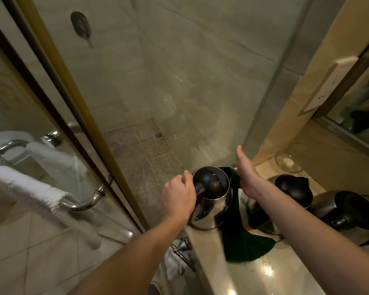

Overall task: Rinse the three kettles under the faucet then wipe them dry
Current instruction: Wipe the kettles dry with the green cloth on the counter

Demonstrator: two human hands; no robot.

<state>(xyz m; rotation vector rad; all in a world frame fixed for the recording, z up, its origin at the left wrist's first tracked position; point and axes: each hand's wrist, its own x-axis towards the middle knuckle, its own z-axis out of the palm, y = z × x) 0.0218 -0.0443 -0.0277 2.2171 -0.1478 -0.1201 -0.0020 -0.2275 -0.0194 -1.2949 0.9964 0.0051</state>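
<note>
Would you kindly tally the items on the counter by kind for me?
Kettles: 3
Green cloth: 1
Glass bowl: 1
Total: 5
</note>
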